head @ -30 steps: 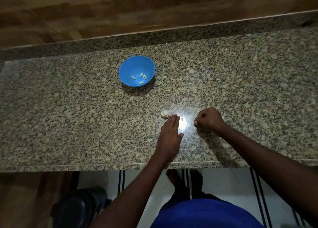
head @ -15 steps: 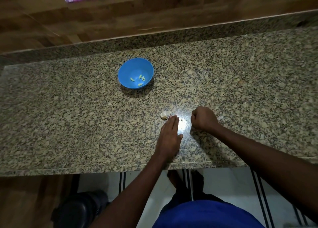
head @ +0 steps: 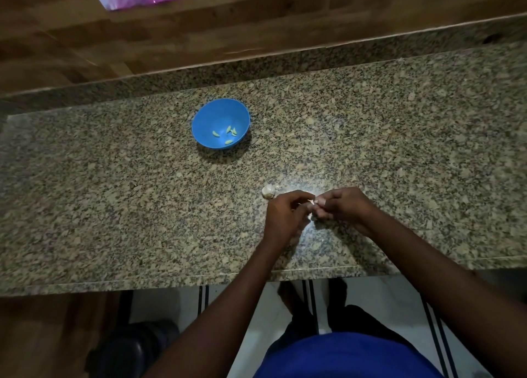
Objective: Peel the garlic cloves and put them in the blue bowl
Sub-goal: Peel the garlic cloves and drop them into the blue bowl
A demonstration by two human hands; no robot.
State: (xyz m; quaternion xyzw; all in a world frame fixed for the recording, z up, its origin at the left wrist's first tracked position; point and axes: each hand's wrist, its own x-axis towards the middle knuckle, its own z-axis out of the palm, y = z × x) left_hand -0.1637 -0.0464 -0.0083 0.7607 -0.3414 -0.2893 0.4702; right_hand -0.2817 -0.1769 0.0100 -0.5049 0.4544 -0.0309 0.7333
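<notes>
both hands meet a little right of the frame's centre, over the speckled granite counter (head: 399, 149). the left hand (head: 285, 218) has its fingers curled, and its fingertips pinch a small pale garlic clove (head: 311, 203) from the left side. the right hand (head: 342, 206) is curled too, thumb and fingertips pinching the same clove from the right, so the clove sits between the two sets of fingertips, mostly hidden; whether it is raised off the stone or resting on it cannot be told. a second pale scrap shows just below it, between the hands, too small to name

just to the upper left of the left hand, touching the counter, lies a whitish garlic piece (head: 268, 191), close to the knuckles but apart from them

the blue bowl (head: 208, 121) stands upright on the counter in the upper middle of the frame, well apart from the hands. inside it lie a few peeled cloves (head: 228, 133), pale yellow-green, gathered toward the bowl's lower right

along the top of the frame runs a wooden wall (head: 199, 35) with a strip of purple shine at the very top. at the bottom of the frame a blue shirt (head: 342, 357) shows above a white tiled floor with dark stripes
</notes>
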